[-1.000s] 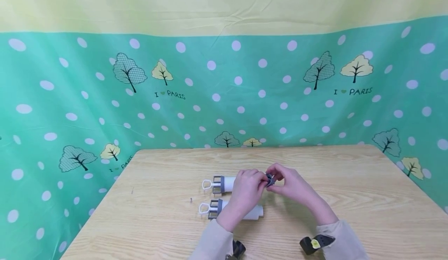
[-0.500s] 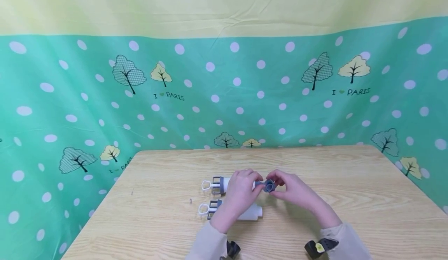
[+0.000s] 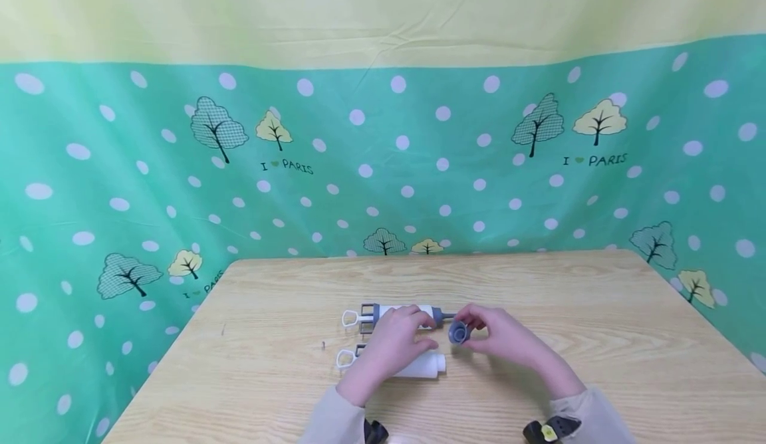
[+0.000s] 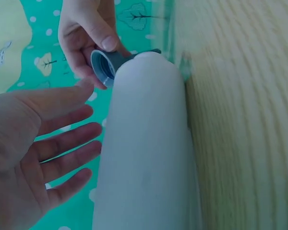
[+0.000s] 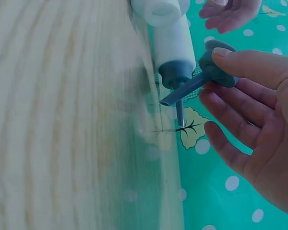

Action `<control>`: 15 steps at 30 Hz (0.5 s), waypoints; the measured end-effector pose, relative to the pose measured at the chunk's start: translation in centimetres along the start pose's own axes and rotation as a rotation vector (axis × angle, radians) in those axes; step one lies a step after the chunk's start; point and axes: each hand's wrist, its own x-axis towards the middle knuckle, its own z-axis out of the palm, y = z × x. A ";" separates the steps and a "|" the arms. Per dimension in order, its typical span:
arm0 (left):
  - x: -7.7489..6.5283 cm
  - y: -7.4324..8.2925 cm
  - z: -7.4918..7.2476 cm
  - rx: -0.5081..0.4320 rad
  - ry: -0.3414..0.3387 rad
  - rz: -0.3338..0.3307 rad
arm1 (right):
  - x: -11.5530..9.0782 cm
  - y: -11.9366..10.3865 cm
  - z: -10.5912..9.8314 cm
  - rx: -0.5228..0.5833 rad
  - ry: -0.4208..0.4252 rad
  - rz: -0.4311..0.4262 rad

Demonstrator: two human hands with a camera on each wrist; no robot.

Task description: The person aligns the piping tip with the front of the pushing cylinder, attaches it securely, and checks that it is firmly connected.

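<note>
Pinching one grey nozzle [image 3: 459, 332] near the nearer white tube [image 3: 422, 365]: right hand [image 3: 505, 339]. Left hand [image 3: 391, 341]: fingers loosely apart, near both tubes. Beyond: farther white tube [image 3: 426, 310], grey-tipped. Wooden table [image 3: 269, 377] beneath.

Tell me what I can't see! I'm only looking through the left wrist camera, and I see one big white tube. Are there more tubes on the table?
Observer: Yes. The head view shows a second white tube lying farther back on the table.
Child: Is its tip bare, like the tip of my tube?
Observer: No. The head view shows a grey nozzle on its end toward the right hand.
Child: And what's on the other end of my tube, outside my picture?
Observer: A white loop handle, which shows in the head view.
</note>
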 end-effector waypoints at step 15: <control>-1.7 -0.9 0.0 0.047 -0.213 0.015 | -0.1 -0.1 1.1 -0.014 -0.088 -0.046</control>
